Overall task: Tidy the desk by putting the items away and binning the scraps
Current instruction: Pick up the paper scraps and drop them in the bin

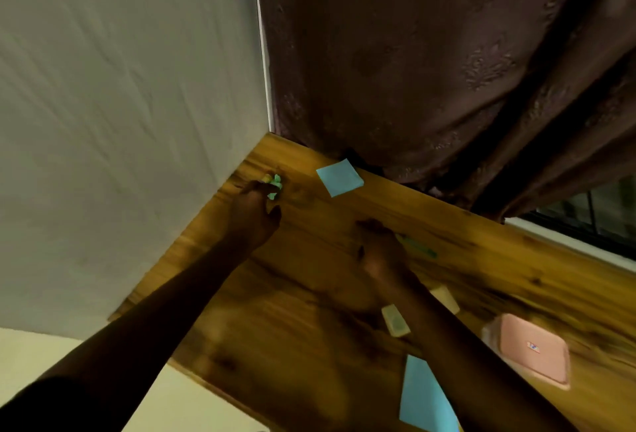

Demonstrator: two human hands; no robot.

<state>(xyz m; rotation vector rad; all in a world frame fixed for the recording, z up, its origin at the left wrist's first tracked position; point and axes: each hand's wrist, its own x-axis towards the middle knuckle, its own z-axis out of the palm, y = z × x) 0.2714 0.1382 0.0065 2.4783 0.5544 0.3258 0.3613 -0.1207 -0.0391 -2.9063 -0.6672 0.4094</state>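
- Left hand [254, 214] is out at the far left corner of the desk [309, 345], fingers curled, pinching a crumpled green scrap [275, 185].
- That scrap sits right at the fingertips, close by the wall [120, 121]. A yellow bit [266, 177] shows just beside it.
- Right hand [380, 249] is down at mid-desk, and it's blurred. A green stick [418, 247] pokes out on its right side, touching it. Gripped or only covered, I can't tell.
- Blue note [339, 177] lies flat near the back edge, just below the curtain [430, 53].
- Second note [425, 397], also blue, is at the near edge, partly hidden by the right forearm.
- Cream block [395, 320] is left of that forearm, and the other block [445, 299] is right of it.
- Pink box [531, 350] stands further right.
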